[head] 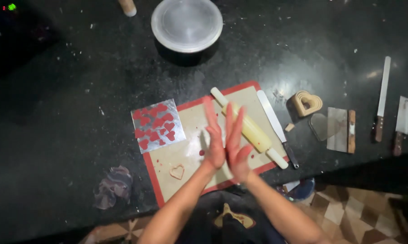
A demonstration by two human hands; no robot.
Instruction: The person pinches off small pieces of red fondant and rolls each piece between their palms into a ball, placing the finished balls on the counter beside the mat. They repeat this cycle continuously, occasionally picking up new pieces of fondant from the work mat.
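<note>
Both hands pressed palm to palm over the baking mat (186, 122), left hand (214, 142) & right hand (237, 144) flat, fingers straight, red-stained; can't tell if anything's between them. Nearer than the hands on the mat: small heart cutter (177, 171). Just behind them, on the mat, a cream rolling pin (250, 129). Foil sheet (158, 125) w/ red hearts overlaps the mat's left far corner. Right of the mat: spatula (276, 125), stacked heart cutters (307, 103), scraper (341, 129), two knives. Far back: round lidded tin (186, 23), partly cut off.
</note>
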